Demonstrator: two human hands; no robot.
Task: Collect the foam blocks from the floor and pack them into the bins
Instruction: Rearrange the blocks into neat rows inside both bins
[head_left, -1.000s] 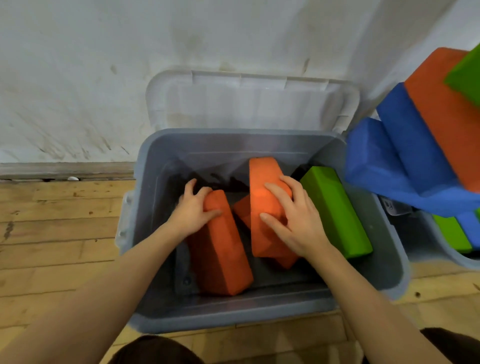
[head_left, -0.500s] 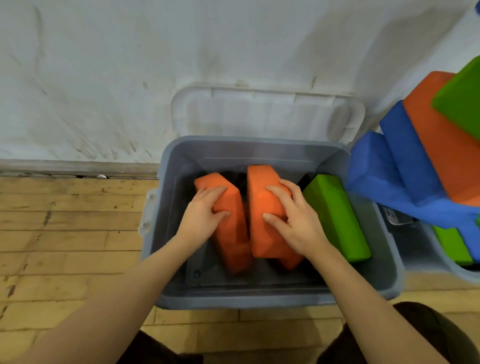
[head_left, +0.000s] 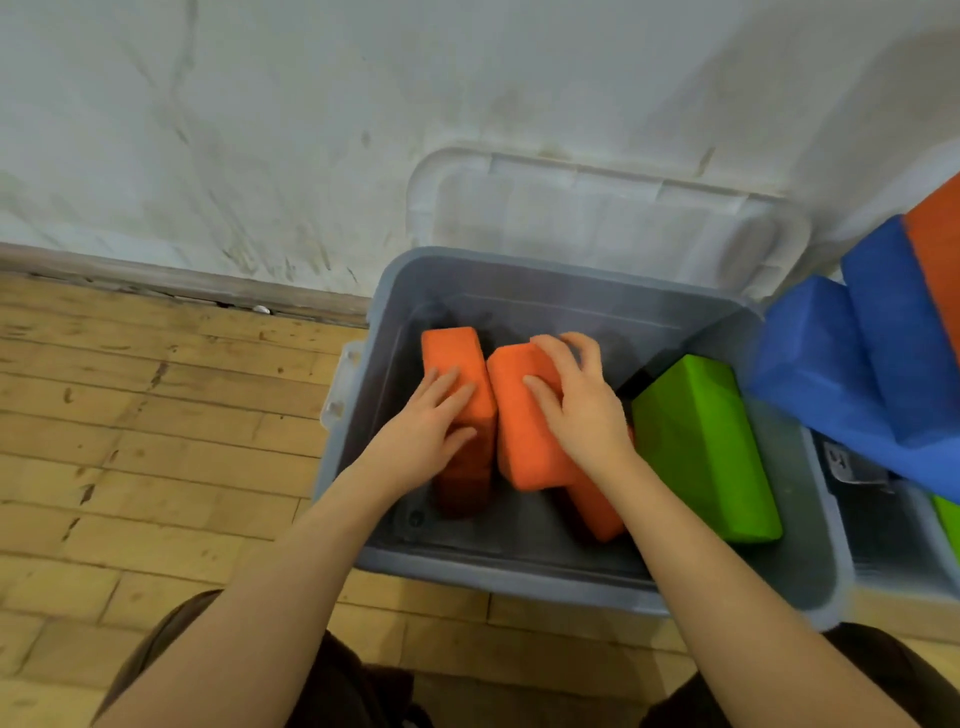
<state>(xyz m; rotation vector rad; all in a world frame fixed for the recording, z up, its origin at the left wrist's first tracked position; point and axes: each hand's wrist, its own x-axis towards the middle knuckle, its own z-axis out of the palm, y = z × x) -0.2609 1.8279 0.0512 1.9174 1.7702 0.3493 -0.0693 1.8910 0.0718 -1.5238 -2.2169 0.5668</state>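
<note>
Grey bin (head_left: 571, 577): holding two orange blocks (head_left: 457, 364) at its left and middle, a third orange one (head_left: 597, 509) showing beneath, a green block (head_left: 701, 441) at its right. Right of the bin, blue blocks (head_left: 810, 374) stacking. Left of it, tan wooden floor (head_left: 156, 441). Behind, a scuffed white wall (head_left: 311, 104).

Both forearms reach forward; left hand (head_left: 423, 436) lies flat with fingers straight, right hand (head_left: 582, 405) curls, gripping
</note>
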